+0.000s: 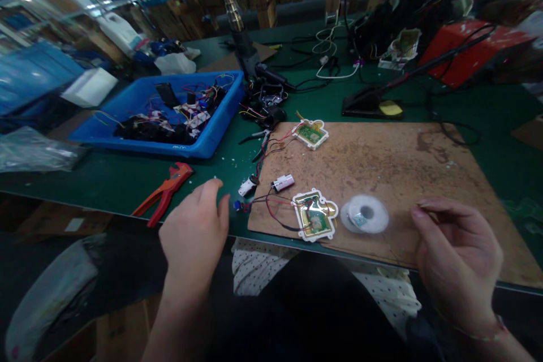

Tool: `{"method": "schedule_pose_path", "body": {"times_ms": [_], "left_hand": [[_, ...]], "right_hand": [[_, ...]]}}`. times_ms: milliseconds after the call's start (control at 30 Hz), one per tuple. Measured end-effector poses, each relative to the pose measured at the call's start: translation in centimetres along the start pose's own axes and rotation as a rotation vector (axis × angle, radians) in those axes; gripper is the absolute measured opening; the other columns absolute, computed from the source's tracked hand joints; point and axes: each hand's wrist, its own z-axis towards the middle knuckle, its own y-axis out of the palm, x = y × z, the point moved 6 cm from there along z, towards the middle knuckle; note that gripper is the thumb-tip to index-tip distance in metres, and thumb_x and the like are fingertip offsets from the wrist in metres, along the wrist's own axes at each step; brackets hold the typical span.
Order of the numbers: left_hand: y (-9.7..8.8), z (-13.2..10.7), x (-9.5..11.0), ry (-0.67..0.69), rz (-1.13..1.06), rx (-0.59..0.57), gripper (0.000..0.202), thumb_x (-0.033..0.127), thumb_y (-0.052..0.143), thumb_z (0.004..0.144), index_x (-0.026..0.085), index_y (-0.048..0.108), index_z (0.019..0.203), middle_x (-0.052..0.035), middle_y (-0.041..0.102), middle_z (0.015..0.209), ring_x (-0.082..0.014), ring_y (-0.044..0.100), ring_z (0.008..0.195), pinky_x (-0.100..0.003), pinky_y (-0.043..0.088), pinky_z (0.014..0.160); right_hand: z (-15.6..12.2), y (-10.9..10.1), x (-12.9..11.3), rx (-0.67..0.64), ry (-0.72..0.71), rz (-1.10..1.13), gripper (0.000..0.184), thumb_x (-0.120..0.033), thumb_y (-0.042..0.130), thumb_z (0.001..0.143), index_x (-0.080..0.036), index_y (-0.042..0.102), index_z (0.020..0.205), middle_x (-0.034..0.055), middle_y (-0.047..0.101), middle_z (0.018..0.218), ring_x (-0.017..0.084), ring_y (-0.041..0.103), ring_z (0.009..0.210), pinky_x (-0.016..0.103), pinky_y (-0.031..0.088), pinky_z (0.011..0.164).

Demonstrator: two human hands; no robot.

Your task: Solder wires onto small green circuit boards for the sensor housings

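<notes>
Two bare hands over workbench

Blue bin of wired parts, beyond the left hand; red crimping pliers just left of it. Second circuit board, soldering-iron stand and red case lie farther beyond the right hand, on the green counter.

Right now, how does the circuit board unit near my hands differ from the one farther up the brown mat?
The near unit lies at the mat's front edge between the left hand and right hand; the far unit sits at the mat's back left corner. The near unit has red and black wires looping across it; the far unit's green board is bare, its wires trailing off to the left. Both are green boards in white housings.
</notes>
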Motion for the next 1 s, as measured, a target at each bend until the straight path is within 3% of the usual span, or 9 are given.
{"method": "schedule_pose_path", "body": {"times_ms": [100, 200, 267, 367, 500, 667, 1000], "left_hand": [[-1.7, 0.8, 2.5, 0.148, -0.351, 0.138, 0.025, 0.028, 0.066, 0.1, 0.02, 0.069, 0.124, -0.0079, 0.08, 0.113, -0.0258, 0.075, 0.095, -0.037, 0.055, 0.08], [-2.8, 0.9, 6.5, 0.452, -0.764, 0.11, 0.017, 0.02, 0.07, 0.098, 0.022, 0.074, 0.114, -0.0027, 0.08, 0.109, -0.0177, 0.075, 0.097, -0.032, 0.056, 0.091], [-2.8, 1.0, 9.0, 0.6, -0.861, 0.037, 0.017, 0.019, 0.07, 0.098, 0.023, 0.075, 0.114, -0.0006, 0.08, 0.109, -0.0165, 0.074, 0.097, -0.032, 0.056, 0.09], [-2.2, 1.6, 11.3, 0.709, -0.806, -0.025, 0.017, 0.022, 0.065, 0.102, 0.024, 0.075, 0.116, 0.0004, 0.08, 0.11, -0.0183, 0.073, 0.098, -0.035, 0.053, 0.085], [-1.1, 2.7, 12.3, 0.827, -0.715, -0.116, 0.018, 0.024, 0.062, 0.104, 0.026, 0.075, 0.116, 0.0014, 0.08, 0.11, -0.0186, 0.073, 0.097, -0.035, 0.048, 0.08], [-0.7, 3.4, 12.5, 0.945, -0.674, -0.146, 0.019, 0.024, 0.058, 0.106, 0.028, 0.075, 0.114, 0.003, 0.079, 0.108, -0.0166, 0.071, 0.095, -0.035, 0.042, 0.083], [-0.1, 4.1, 12.3, 0.966, -0.716, -0.219, 0.02, 0.027, 0.056, 0.108, 0.026, 0.075, 0.114, 0.0034, 0.08, 0.11, -0.0149, 0.073, 0.1, -0.033, 0.042, 0.091]], "right_hand": [[-0.1, 0.1, -0.1, -0.008, -0.004, 0.025, 0.02, -0.024, 0.086, 0.075, -0.023, 0.075, 0.091, 0.0022, 0.071, 0.092, 0.016, 0.066, 0.089, 0.033, 0.05, 0.082], [-0.2, 0.0, -0.1, -0.009, -0.005, 0.031, 0.018, -0.022, 0.085, 0.076, -0.023, 0.075, 0.091, 0.0015, 0.071, 0.092, 0.014, 0.066, 0.088, 0.03, 0.05, 0.082], [-0.2, 0.0, -0.1, -0.006, -0.01, 0.024, 0.018, -0.022, 0.085, 0.076, -0.024, 0.075, 0.092, 0.001, 0.071, 0.092, 0.014, 0.066, 0.087, 0.029, 0.05, 0.081], [-0.2, -0.1, -0.2, -0.01, -0.018, 0.02, 0.017, -0.023, 0.084, 0.078, -0.024, 0.075, 0.092, 0.0005, 0.07, 0.091, 0.013, 0.066, 0.087, 0.028, 0.05, 0.082], [-0.2, 0.0, -0.3, -0.028, -0.03, 0.005, 0.017, -0.023, 0.084, 0.078, -0.024, 0.074, 0.092, 0.0004, 0.07, 0.091, 0.013, 0.066, 0.087, 0.028, 0.05, 0.082], [-0.2, 0.2, -0.4, -0.034, -0.05, 0.02, 0.017, -0.022, 0.083, 0.078, -0.024, 0.074, 0.092, 0.0011, 0.07, 0.091, 0.015, 0.066, 0.087, 0.031, 0.05, 0.08], [-0.2, 0.4, -0.8, -0.043, -0.081, 0.026, 0.015, -0.02, 0.081, 0.079, -0.024, 0.073, 0.091, 0.0018, 0.069, 0.091, 0.016, 0.066, 0.091, 0.031, 0.053, 0.082]]}}
